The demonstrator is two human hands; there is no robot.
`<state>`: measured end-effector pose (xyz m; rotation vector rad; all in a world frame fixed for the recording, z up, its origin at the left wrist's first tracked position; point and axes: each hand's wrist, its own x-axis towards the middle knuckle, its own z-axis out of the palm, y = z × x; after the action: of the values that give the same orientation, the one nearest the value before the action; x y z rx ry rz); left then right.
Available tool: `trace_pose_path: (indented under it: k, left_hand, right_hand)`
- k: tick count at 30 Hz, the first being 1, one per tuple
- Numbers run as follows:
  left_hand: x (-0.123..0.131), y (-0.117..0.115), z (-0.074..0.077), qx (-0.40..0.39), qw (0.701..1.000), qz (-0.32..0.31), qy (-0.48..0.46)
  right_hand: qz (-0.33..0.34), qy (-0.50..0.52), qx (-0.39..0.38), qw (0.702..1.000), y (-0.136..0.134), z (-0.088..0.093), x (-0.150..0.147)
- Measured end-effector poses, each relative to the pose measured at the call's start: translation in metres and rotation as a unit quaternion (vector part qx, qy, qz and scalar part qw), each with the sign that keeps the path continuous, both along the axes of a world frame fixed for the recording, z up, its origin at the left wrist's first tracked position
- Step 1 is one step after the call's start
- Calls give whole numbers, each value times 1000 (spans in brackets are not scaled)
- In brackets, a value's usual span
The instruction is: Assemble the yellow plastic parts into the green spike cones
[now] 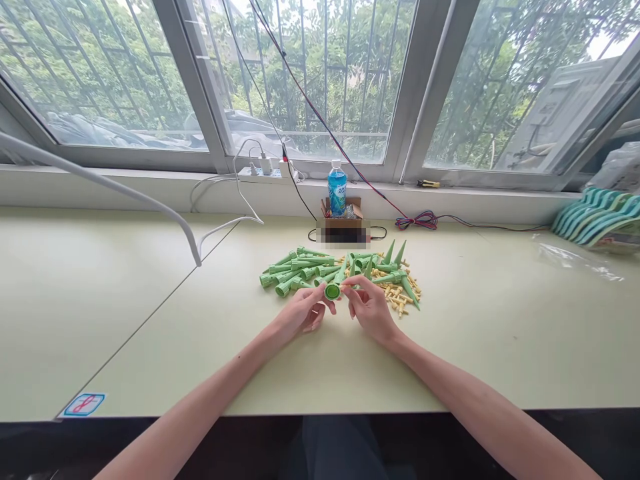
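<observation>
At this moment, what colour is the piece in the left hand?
The held piece is green, best seen in the head view.

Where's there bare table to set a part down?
Bare table lies left of the green cones, out to the seam, and right of the yellow pegs, short of the clear film. Crowded: their pile, just beyond the left hand and right hand.

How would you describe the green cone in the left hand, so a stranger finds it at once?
On the pale table, find the pile of green and yellow pieces. At its near edge is the left hand, holding the cone. Its round opening faces the camera; unlike its neighbours, it is held.
</observation>
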<state>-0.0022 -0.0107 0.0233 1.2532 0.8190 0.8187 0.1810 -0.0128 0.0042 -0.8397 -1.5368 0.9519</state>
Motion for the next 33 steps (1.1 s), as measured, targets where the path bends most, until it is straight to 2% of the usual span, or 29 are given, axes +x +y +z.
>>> trace_pose_path:
  k: [5,11,17,25,33]
  left_hand:
    - [-1,0,-3,37,999,-8,12]
    - [0,-1,1,58,997,-1,44]
    - [3,-4,3,135,986,44,87]
    - [3,-5,4,212,967,52,132]
    - [3,-5,2,254,954,60,147]
  right_hand:
    - [-9,-11,-9,1000,-1,1,0]
    - [-9,-16,-7,1000,-2,3,-1]
    - [-18,-26,-8,999,-1,2,-1]
    - [-26,-34,-1,999,0,2,0]
    - [-55,-81,46,994,0,4,1]
